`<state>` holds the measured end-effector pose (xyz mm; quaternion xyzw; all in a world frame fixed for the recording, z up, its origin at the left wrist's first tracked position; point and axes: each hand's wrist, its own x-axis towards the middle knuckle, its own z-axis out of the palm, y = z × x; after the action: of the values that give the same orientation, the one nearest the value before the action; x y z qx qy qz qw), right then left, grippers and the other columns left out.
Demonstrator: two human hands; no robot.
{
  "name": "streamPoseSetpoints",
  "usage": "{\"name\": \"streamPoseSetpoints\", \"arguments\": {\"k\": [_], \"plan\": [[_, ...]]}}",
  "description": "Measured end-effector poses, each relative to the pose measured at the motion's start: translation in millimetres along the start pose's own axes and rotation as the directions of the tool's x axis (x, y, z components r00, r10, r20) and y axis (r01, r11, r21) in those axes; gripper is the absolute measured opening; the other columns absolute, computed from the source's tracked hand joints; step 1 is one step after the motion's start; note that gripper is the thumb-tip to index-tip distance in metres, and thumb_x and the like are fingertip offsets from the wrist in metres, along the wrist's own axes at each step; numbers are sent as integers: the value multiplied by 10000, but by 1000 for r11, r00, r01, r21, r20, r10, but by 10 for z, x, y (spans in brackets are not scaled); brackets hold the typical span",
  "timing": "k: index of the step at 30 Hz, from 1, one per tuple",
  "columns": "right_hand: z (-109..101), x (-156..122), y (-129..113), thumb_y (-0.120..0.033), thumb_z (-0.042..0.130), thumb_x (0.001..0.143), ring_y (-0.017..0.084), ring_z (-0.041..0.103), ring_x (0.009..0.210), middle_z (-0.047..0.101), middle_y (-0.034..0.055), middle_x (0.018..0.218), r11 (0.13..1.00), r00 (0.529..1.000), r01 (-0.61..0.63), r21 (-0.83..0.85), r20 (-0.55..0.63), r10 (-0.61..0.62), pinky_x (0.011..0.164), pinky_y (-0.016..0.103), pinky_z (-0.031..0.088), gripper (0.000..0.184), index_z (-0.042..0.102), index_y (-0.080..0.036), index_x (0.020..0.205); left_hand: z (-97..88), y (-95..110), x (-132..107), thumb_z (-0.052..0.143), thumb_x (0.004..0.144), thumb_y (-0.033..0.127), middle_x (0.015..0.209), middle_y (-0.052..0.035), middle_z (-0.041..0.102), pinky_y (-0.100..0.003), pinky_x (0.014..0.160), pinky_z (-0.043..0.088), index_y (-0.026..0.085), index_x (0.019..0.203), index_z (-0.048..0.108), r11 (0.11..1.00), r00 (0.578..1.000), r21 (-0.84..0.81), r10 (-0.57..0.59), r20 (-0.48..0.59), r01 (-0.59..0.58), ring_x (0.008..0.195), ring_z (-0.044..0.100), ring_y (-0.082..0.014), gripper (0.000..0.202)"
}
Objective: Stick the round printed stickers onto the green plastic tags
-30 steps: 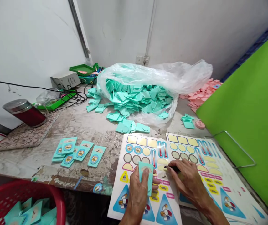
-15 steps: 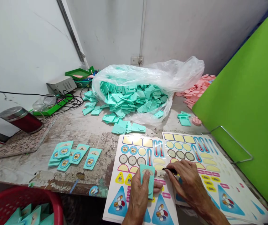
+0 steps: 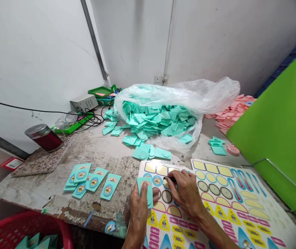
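My left hand point(image 3: 138, 209) grips a teal plastic plate point(image 3: 149, 195), thumb across its front; a pale arc-shaped sticker is on its upper part. In my right hand point(image 3: 186, 190) is a slim black tool point(image 3: 172, 179), mostly covered by the fingers, so its exact kind is unclear. Its tip is over the round stickers of the left sticker sheet point(image 3: 142, 168), beside the teal plate. Another sticker sheet point(image 3: 245, 183) lies to the right, partly under my right forearm. Several teal plates with round stickers point(image 3: 110, 186) rest on the table left of my hands.
A clear plastic bag point(image 3: 212, 91) spills a heap of teal pieces point(image 3: 155, 119) at the back. Pink pieces point(image 3: 234, 110) lie behind a green panel point(image 3: 277, 135). On the left are a red mug point(image 3: 45, 140) and cables; below, a red basket point(image 3: 34, 221).
My right hand with the black tool has moved up the sheet, from the half-round stickers to the round ones. My left hand still holds the teal plate. The camera view has shifted.
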<state>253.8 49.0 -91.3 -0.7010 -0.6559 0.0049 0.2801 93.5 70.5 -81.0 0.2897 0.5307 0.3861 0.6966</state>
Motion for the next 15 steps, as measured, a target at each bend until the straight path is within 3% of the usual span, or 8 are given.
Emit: {"name": "streamPoseSetpoints", "arguments": {"k": [5, 11, 15], "plan": [[141, 59, -9, -188, 545, 895, 209, 523, 824, 666, 19, 827, 994, 1000, 7, -106, 17, -5, 807, 378, 275, 67, 583, -212, 847, -32, -5, 29, 638, 829, 507, 1045, -204, 736, -352, 805, 598, 135, 1109, 556, 1000, 999, -6, 1, 37, 0, 937, 730, -289, 473], [172, 36, -80, -201, 499, 915, 220, 510, 786, 624, 31, 739, 973, 997, 78, -218, 14, -77, 804, 394, 274, 153, 582, -209, 787, -84, -98, 139, 681, 766, 565, 1010, -216, 740, -364, 775, 610, 117, 1084, 556, 999, 995, -28, 34, 90, -32, 920, 731, -311, 563], [166, 28, -110, -193, 512, 903, 203, 510, 761, 613, 23, 705, 986, 997, 78, -148, 31, -75, 771, 371, 276, 157, 570, -201, 758, -94, -132, 185, 647, 792, 573, 971, -218, 746, -355, 752, 613, 114, 1073, 559, 999, 992, -17, 52, 117, -51, 926, 729, -314, 546]]}}
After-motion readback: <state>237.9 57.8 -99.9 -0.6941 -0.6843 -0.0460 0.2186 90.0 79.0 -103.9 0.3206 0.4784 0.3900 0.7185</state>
